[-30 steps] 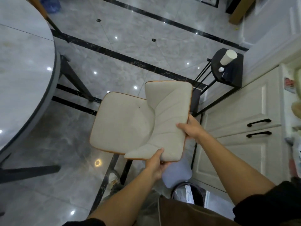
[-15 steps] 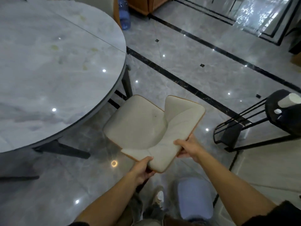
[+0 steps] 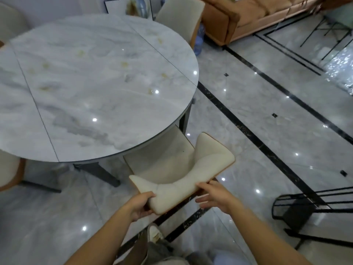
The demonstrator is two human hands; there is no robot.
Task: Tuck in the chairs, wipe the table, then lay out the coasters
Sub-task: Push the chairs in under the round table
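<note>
The left hand (image 3: 140, 205) is clamped on the near lower corner of the chair (image 3: 168, 159) backrest (image 3: 210, 165): the thumb lies on the cream padding and the fingers curl round under the edge. The right hand (image 3: 216, 196) is spread, with the fingers nearly straight. Its fingertips (image 3: 200, 185) touch the rear edge of the backrest and the thumb points toward the left hand. Both forearms reach forward from the bottom of the view.

The chair is cream-upholstered with an orange-brown edge trim. Its backrest faces the person. The front part of its seat lies under the dark rim of the table (image 3: 95, 83), just beside a dark table leg (image 3: 184, 121).

The table is round, with a grey marble-pattern top. Several yellowish stains (image 3: 124, 64) are scattered over the top.

A second chair (image 3: 179, 14) stands at the far side of the table. A third chair (image 3: 9, 169) stands at the left edge of the view, partly under the table. An orange sofa (image 3: 248, 14) stands behind. A black wire stand (image 3: 305, 207) is on the glossy grey floor (image 3: 267, 111) to the right, well apart from the chair. One shoe (image 3: 154, 232) is visible between the forearms.
</note>
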